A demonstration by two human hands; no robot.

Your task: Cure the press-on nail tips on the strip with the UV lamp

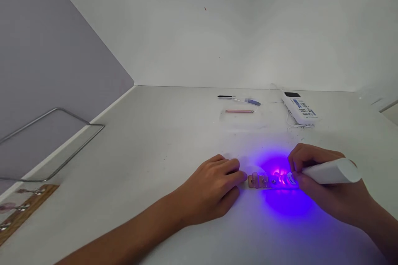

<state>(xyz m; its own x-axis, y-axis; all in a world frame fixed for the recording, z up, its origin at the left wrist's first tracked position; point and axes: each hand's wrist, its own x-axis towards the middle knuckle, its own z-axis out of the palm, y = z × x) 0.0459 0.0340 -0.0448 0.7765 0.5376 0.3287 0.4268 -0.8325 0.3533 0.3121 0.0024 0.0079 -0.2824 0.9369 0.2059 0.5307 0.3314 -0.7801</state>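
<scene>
My right hand (323, 182) is closed around a white handheld curing lamp (332, 172), its lit end pointing left and down. Violet light falls on a narrow strip of press-on nails (263, 181) lying flat on the white table. Several nails with small shiny gems stand side by side along it; glare blurs those at the right end. My left hand (214, 190) rests palm down at the strip's left end. Its fingers are curled, and the index fingertip is against that end.
Behind my hands lie a pink pen-like tool (239, 111), a black-handled tool (226, 97) and a small blue-ended item (253, 102). A white device with a cable (299, 107) sits back right. A bent metal rod (77, 153) and a wooden board with shiny pieces (31, 207) are at left.
</scene>
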